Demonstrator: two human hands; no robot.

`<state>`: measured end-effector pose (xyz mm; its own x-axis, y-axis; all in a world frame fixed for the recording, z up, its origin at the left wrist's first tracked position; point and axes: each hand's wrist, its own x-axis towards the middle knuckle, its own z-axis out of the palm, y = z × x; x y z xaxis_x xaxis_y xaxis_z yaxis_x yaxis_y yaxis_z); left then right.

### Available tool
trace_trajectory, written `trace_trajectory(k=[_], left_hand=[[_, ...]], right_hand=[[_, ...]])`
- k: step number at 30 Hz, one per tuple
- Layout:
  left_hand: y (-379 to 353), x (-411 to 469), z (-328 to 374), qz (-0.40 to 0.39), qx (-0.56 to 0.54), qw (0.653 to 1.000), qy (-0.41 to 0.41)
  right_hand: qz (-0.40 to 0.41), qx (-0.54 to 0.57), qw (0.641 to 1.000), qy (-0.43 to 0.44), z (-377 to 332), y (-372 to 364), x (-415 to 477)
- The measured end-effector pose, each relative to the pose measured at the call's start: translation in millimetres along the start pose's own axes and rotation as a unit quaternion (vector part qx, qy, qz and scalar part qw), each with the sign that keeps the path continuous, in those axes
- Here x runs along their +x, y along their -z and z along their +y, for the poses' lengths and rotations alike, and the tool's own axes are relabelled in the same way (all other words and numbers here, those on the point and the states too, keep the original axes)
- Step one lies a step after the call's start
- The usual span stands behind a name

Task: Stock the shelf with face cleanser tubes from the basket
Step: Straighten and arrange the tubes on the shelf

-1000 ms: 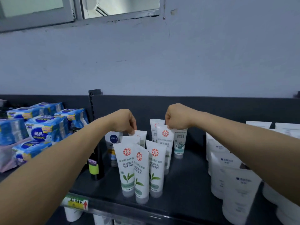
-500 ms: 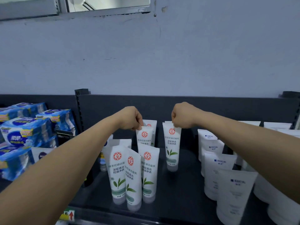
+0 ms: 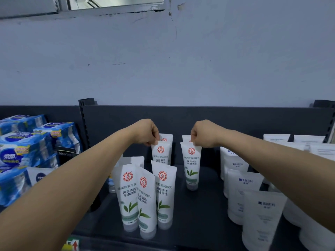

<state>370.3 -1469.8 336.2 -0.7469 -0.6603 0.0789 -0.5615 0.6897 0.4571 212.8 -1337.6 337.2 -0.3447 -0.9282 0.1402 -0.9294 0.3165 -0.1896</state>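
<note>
White face cleanser tubes with a red round logo and green leaf stand upright on the dark shelf. My left hand pinches the top edge of one tube in the middle row. At the same height my right hand pinches the top of another tube, which stands on the shelf to the right. Three more such tubes stand in front, and two stand behind the held ones. The basket is out of view.
Blue tissue packs are stacked at the left beyond a slotted upright. Plain white tubes with small blue marks crowd the right side of the shelf. A dark back panel and a pale wall rise behind.
The view has shifted slightly right. Both hands stay pinched on their tubes at about the same spots; the right tube has settled a little lower onto the shelf.
</note>
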Motion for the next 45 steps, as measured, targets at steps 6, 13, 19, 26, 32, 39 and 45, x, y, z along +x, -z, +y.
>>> trace_trajectory(k=[6,13,19,26,32,39,45], left_hand=[[5.6,-11.5,-1.5,0.018,-0.01,1.0,-0.003],[28.1,-38.4,8.9,0.084,-0.009,0.996,-0.019],[38.5,-69.2,11.8,-0.002,0.015,1.0,-0.004],[33.6,-93.1,-5.3,-0.067,0.05,0.996,0.024],[19.6,-94.6,-7.9,-0.013,0.097,0.995,0.022],[8.9,-75.4,4.1,0.021,0.014,1.0,-0.012],[-1.1,-61.9,7.4,0.019,0.024,0.999,-0.023]], right_hand=[[0.028,-0.018,0.999,0.012,-3.6,7.9,-6.1],[0.065,0.027,0.997,0.044,-21.7,18.9,-17.1],[-0.095,0.118,0.982,0.109,-51.5,20.6,-40.4],[-0.19,0.076,0.971,0.127,-74.2,6.1,-55.4],[-0.088,0.009,0.99,0.108,-62.2,-0.8,-57.1],[-0.01,-0.023,0.998,0.058,-34.7,12.4,-60.0],[-0.014,-0.041,0.998,0.045,-24.8,11.1,-59.8]])
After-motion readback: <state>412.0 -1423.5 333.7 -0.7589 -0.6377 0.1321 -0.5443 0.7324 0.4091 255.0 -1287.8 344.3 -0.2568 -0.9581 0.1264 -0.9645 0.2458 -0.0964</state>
